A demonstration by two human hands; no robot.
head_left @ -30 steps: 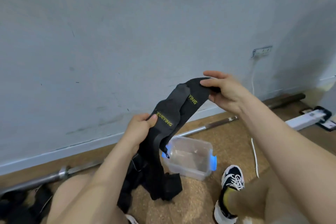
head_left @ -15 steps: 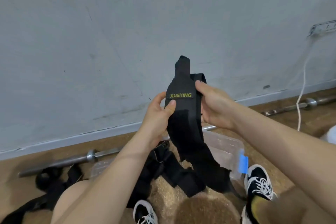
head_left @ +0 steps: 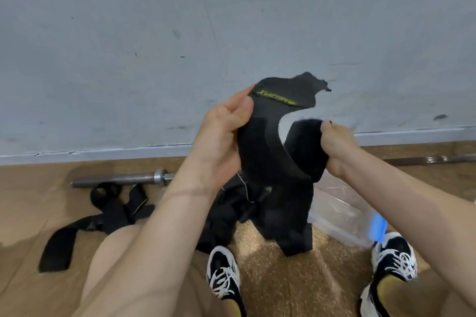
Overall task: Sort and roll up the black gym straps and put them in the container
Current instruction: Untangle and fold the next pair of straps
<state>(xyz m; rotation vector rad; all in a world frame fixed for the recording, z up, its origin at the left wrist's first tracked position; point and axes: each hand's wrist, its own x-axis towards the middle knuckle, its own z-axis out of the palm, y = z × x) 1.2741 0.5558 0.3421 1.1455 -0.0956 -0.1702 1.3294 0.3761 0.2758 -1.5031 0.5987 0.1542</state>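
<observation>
left hand (head_left: 219, 141) & right hand (head_left: 340, 152) both grip blk strap (head_left: 262, 141) over brown floor (head_left: 283, 278) (grey wall (head_left: 128, 59) behind, barbell (head_left: 116, 179) at base).

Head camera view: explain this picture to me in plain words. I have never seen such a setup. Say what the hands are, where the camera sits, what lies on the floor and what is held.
There is no machine here. A person wears one camera on the head, looking forward and down, so the two bare arms are their own. The left hand pinches a black strap beside its yellow label. The right hand grips the other end, bending the strap into a curve. Below, on the brown floor, lie a pile of black straps, loose straps further left, a clear container with a blue latch, and a metal barbell by the wall. The person's shoes show at the bottom.
</observation>
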